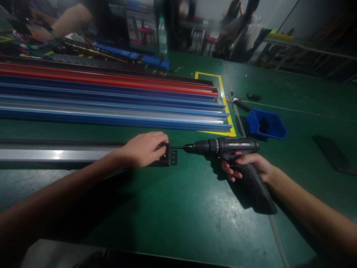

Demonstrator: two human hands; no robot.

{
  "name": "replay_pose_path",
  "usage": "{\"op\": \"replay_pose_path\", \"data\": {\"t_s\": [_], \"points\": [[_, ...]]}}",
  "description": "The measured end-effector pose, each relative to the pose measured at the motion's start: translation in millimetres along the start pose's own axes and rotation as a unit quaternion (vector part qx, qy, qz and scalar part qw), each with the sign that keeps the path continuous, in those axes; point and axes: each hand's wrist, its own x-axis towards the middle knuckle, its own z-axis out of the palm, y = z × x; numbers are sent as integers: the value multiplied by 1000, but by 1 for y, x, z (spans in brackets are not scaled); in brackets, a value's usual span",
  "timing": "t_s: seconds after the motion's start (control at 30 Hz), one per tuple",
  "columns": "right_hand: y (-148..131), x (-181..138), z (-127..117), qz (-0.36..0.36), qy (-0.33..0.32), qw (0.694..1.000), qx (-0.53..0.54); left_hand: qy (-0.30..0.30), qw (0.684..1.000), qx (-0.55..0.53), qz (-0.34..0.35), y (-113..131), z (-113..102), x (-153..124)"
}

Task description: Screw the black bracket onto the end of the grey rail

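My right hand grips a black cordless drill by its handle, a finger near the trigger. The drill lies level and points left, its long bit reaching the end of a black and silver metal profile. On that end sits a black end cap with a slotted tab sticking out to the right. My left hand is closed over the profile's end, fingers curled at the cap. Whether those fingers also hold a small part is hidden.
Long blue profiles and red profiles lie behind, ending at yellow tape. A blue bin, pliers and a dark flat object are on the green table. Another person's arm is at upper left, near a bottle.
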Motion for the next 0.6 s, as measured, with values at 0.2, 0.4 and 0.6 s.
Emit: {"op": "replay_pose_path", "data": {"t_s": [0.2, 0.4, 0.6], "points": [[1, 1, 3, -15, 7, 1000, -9, 5, 1000, 6, -1, 0, 0, 1], [0, 1, 6, -7, 16, 1000, -11, 1, 1000, 0, -3, 0, 0, 1], [-1, 1, 8, -7, 23, 1000, -6, -7, 1000, -1, -15, 3, -1, 1]]}}
